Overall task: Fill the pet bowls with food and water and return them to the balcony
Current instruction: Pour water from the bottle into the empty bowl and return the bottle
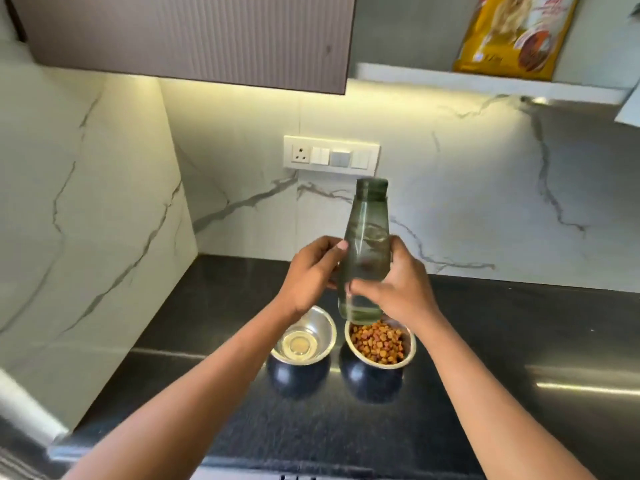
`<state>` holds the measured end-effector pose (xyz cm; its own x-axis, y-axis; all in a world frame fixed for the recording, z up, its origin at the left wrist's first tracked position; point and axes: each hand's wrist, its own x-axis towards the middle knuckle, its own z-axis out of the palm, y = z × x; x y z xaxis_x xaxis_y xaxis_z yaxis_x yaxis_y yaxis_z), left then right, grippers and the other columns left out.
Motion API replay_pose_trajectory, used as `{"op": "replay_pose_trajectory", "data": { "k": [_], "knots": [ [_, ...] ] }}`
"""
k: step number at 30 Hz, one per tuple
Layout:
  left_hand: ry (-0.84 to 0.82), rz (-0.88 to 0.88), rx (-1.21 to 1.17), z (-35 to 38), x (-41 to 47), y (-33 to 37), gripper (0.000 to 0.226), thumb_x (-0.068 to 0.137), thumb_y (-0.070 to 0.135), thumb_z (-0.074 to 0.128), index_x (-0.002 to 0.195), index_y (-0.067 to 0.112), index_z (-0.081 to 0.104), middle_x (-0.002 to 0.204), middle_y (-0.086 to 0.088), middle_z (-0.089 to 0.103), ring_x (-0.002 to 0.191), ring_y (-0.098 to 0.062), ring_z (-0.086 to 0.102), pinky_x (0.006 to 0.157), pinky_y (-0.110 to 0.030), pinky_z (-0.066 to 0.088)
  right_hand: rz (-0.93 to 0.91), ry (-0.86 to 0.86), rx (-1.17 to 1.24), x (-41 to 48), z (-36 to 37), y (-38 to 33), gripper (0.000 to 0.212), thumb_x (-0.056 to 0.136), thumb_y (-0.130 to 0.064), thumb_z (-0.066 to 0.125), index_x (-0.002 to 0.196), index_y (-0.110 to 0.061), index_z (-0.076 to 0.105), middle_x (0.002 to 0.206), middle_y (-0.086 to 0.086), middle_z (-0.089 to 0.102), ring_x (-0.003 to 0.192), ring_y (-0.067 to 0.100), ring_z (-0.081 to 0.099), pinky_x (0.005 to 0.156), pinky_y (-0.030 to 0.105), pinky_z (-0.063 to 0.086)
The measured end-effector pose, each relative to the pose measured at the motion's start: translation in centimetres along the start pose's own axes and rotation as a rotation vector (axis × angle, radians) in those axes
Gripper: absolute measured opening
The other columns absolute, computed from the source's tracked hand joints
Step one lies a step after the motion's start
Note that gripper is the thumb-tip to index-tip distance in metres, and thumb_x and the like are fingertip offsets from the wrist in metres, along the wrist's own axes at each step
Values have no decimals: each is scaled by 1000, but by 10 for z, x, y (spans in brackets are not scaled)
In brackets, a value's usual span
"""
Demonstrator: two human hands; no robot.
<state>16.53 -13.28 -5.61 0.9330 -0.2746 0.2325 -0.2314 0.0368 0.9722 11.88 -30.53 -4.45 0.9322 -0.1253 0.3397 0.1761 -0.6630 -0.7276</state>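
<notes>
I hold a green translucent water bottle [367, 237] upright above the counter, its green cap on top. My right hand [394, 285] grips its lower body; my left hand [311, 271] wraps it from the left side. Some water shows in the bottle's bottom. Below sit two steel pet bowls on the black counter [207, 306]. The left bowl [320, 329] holds clear water. The right bowl [410, 344] is full of brown and orange kibble [377, 342]; the bottle's base hides part of its far rim.
A yellow pet food bag [512, 32] stands on a white shelf [450, 79] at the upper right. A switch panel with a socket [330, 155] is on the marble backsplash. A ribbed wall cabinet [190, 36] hangs overhead; a marble side wall closes the left.
</notes>
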Motion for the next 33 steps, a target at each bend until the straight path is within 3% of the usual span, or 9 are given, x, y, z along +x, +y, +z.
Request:
{"op": "replay_pose_trajectory", "data": {
  "k": [5, 9, 14, 20, 24, 28, 33],
  "knots": [
    [59, -166, 53, -8, -29, -71, 39, 97, 48, 56, 109, 15, 74, 104, -17, 77, 94, -30, 73, 72, -46, 66, 115, -199, -22, -20, 50, 46, 75, 51, -58, 83, 117, -37, 55, 98, -18, 71, 89, 2, 69, 75, 27, 56],
    [94, -279, 15, -7, -44, -111, 41, 99, 47, 56, 113, 12, 72, 105, -13, 76, 90, -17, 72, 64, -28, 59, 191, -319, -58, -34, 76, 73, 73, 48, -63, 80, 112, -42, 49, 96, -20, 68, 88, -1, 64, 69, 21, 47],
    [147, -350, -21, 2, -56, -136, 42, 92, 51, 63, 112, 15, 71, 102, -8, 77, 87, -9, 74, 62, -29, 61, 234, -408, -106, -45, 87, 100, 68, 49, -58, 83, 109, -41, 56, 97, -18, 69, 91, 4, 65, 78, 31, 55],
    [183, -396, 10, 21, -70, -156, 38, 92, 48, 68, 109, 14, 67, 96, -5, 78, 78, -16, 79, 57, -36, 65, 264, -546, -166, -47, 82, 121, 72, 52, -60, 85, 116, -39, 59, 105, -15, 69, 99, 10, 65, 90, 43, 59],
    [195, -464, -13, 29, -74, -168, 38, 97, 44, 68, 117, 12, 65, 106, -10, 75, 91, -27, 78, 67, -52, 67, 279, -645, -204, -44, 75, 128, 73, 51, -61, 85, 115, -39, 61, 106, -13, 70, 99, 11, 66, 88, 43, 61],
    [192, -510, -114, 35, -80, -178, 38, 97, 45, 68, 114, 11, 65, 99, -8, 74, 79, -20, 80, 61, -46, 67, 295, -730, -204, -41, 70, 132, 73, 51, -60, 86, 117, -39, 63, 109, -12, 72, 100, 11, 68, 88, 42, 62],
    [199, -554, -205, 40, -84, -187, 42, 91, 48, 72, 106, 10, 65, 91, -11, 73, 75, -29, 79, 61, -47, 66, 325, -812, -233, -37, 67, 137, 67, 51, -61, 87, 111, -40, 65, 107, -12, 72, 97, 11, 69, 84, 41, 64]
  ]
}}
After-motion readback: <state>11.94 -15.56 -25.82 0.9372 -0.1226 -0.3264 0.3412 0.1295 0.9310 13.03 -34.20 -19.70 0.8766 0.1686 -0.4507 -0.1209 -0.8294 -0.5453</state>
